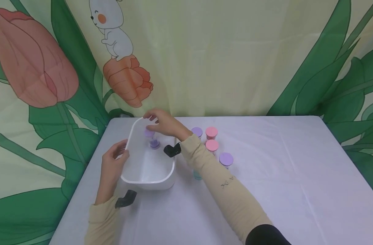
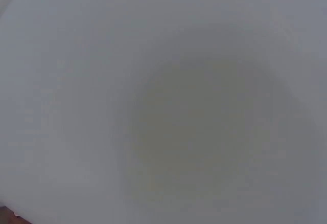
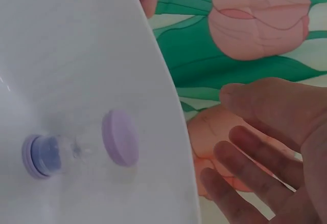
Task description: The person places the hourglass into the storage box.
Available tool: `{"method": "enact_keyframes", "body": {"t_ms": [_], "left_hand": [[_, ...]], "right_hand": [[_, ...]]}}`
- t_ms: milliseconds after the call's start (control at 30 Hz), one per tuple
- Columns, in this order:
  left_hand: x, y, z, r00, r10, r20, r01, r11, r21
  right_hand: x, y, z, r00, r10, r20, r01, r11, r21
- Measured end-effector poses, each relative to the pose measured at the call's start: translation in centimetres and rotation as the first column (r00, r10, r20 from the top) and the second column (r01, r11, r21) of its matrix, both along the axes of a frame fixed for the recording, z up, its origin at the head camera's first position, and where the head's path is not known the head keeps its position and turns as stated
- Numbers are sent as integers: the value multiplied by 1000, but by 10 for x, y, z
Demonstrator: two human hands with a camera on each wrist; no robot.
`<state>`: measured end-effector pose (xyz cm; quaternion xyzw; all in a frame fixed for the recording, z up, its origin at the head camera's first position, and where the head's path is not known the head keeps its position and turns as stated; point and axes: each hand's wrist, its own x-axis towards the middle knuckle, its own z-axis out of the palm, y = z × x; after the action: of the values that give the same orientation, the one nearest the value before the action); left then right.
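A white plastic tub stands on the table's left part. My left hand grips its left rim, thumb inside and fingers outside. A clear jar with a purple lid lies on its side at the tub's far end; the right wrist view shows the jar's lid and purple base on the tub floor. My right hand hovers just above that jar, fingers spread and holding nothing. The left wrist view shows only a blurred white surface.
To the right of the tub stand capped jars: a purple one, two pink ones and another purple one. A teal piece peeks out behind my right forearm. A flower-print curtain hangs behind the table.
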<state>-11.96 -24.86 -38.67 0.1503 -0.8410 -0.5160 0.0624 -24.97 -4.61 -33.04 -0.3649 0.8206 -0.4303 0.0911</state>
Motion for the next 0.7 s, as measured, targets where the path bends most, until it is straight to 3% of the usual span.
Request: {"method": "enact_keyframes", "body": {"t_ms": [400,700], "left_hand": [[1,4,5,1000,1,11,-1,1000,-17],[2,3,5,1000,7,5,-7,1000,1]], "right_hand": [[12,44,16,998,-41,-45,38,997,-70],[18,63,22,995,-75,-59,71,995,-67]]}}
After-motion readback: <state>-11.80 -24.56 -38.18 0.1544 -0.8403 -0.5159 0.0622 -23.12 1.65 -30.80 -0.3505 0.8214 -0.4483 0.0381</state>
